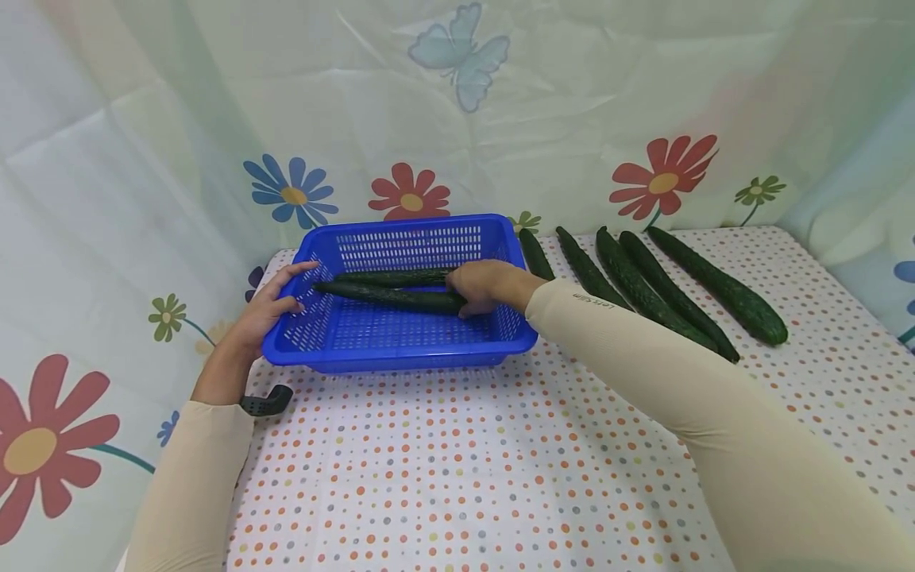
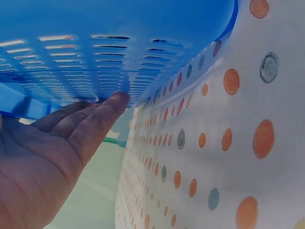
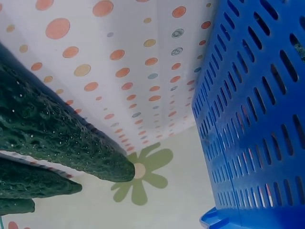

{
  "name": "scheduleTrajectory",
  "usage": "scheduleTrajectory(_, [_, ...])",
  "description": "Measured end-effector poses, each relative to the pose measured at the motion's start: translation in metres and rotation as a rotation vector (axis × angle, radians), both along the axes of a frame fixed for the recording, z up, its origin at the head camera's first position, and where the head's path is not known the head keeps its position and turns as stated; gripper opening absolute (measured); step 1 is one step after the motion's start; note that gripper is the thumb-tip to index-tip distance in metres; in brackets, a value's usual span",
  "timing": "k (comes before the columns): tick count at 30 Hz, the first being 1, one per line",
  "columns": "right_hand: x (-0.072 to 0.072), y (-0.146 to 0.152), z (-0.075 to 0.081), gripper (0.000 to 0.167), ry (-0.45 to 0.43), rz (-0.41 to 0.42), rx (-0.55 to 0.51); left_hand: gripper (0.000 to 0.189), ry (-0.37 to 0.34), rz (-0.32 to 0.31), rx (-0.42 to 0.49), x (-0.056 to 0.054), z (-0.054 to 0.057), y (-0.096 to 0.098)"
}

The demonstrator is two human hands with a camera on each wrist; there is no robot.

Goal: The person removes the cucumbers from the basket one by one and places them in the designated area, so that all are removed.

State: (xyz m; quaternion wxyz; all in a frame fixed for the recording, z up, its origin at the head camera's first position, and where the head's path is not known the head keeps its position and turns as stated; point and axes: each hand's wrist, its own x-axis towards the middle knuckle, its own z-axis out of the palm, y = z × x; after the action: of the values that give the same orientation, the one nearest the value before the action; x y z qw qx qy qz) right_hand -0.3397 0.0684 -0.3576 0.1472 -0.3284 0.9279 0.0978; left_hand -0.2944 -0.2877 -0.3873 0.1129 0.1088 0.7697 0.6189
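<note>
In the head view a blue plastic basket [image 1: 400, 363] with slotted sides stands on the table. Two long dark green cucumbers lie lengthwise inside, a rear cucumber [image 1: 393, 278] and a front cucumber [image 1: 389, 297]. My right hand [image 1: 486, 286] reaches over the basket's right rim and grips the front cucumber by its right end. At the left rim, my left hand [image 1: 268, 310] holds the basket with thumb and a finger over the edge. The left wrist view shows more fingers [image 2: 97, 126] stretched along the outside under the rim.
Several cucumbers lie side by side right of the basket, the outermost cucumber [image 1: 722, 282] farthest right; my right forearm passes over some. A dotted cloth [image 1: 400, 477] covers the table. A flower-printed curtain [image 1: 557, 119] hangs behind. A black wrist strap piece [image 1: 268, 400] sits at my left wrist.
</note>
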Motion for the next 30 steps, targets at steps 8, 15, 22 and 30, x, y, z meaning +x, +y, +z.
scheduleTrajectory(8, [-0.0011,0.0003,0.0003,0.035,-0.027,0.031,-0.026,0.065,-0.001,-0.001,0.0,0.0016,0.0002,-0.0003])
scheduleTrajectory(15, [-0.0009,0.0003,0.0014,0.057,-0.109,-0.014,-0.045,0.066,0.003,-0.003,-0.004,0.0013,0.0014,0.0006])
scheduleTrajectory(22, [0.0005,-0.0003,0.0025,0.063,-0.147,-0.031,-0.052,0.065,0.004,-0.004,0.002,0.0004,0.0004,0.0003])
scheduleTrajectory(30, [-0.0003,0.0,0.0023,0.056,-0.143,-0.025,-0.069,0.065,0.001,-0.003,0.008,-0.0001,0.0,-0.0007])
